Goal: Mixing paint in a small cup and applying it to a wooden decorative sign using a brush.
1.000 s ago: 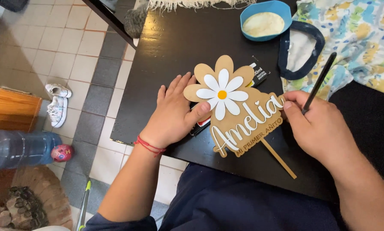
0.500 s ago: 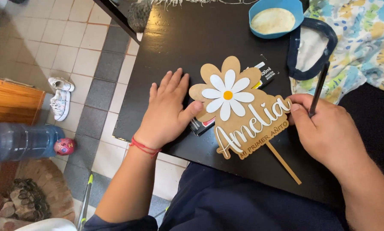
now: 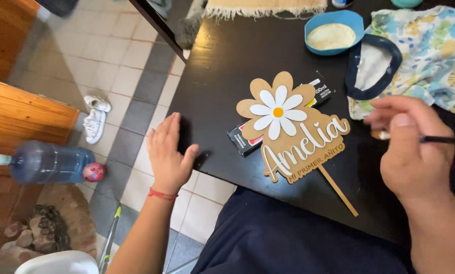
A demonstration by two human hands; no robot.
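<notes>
A tan wooden cake topper [image 3: 294, 133] with a white daisy, white cursive lettering and a thin stick lies on the black table [image 3: 227, 66]. It rests partly on a flat black and red box [image 3: 247, 139]. My left hand [image 3: 169, 152] lies flat and empty at the table's near left corner, apart from the topper. My right hand [image 3: 412, 147] hovers right of the topper and grips a thin black paintbrush [image 3: 438, 139], whose tip is hidden behind my fingers.
A blue bowl [image 3: 334, 33] of pale paint stands at the back. A patterned cloth [image 3: 430, 50] with a dark-rimmed opening lies at the right. On the tiled floor left are a large water bottle [image 3: 44, 162], small white shoes [image 3: 96, 117] and stones.
My left hand has slid off the topper to the table's left corner. My right hand has lifted away from the lettering and turned the brush sideways. The camera view moved closer.
</notes>
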